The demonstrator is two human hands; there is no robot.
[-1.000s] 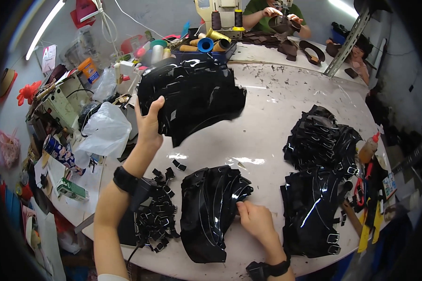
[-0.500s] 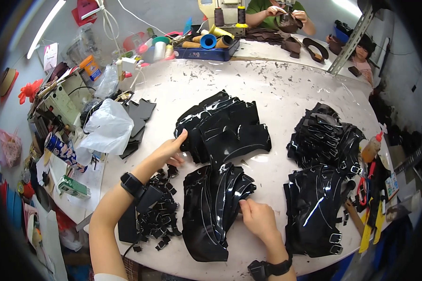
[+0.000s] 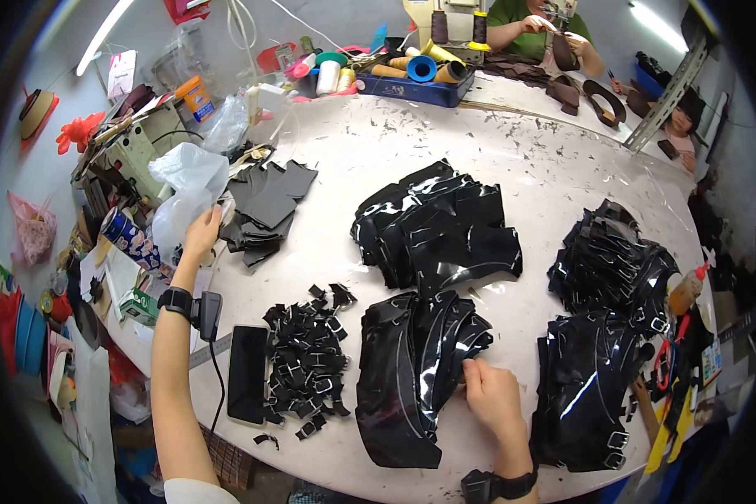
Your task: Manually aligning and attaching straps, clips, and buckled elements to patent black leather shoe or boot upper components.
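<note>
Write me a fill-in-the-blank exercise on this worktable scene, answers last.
The left hand is at a crumpled bag made of ____.
The stack of glossy pieces at the right hand is coloured ____.
The phone-like slab lies to the ____ of the heap of small buckled straps.

Answers: plastic; black; left.

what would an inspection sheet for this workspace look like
Surface: glossy white tabletop, dark flecks toward the far side
Job's things: front stack of curved, glossy black sheets; similar glossy black stack behind it; small black straps with metal buckles to its left
Clutter: black rectangular phone beside the straps; blue plastic tray of thread spools at the far side
Left hand: at the translucent white plastic bag, grip unclear
Right hand: at the front stack's right edge, grip partly hidden
Cables: thin black cable hanging from the black wrist device
Surroundings: co-worker in green at a cream sewing machine
</note>
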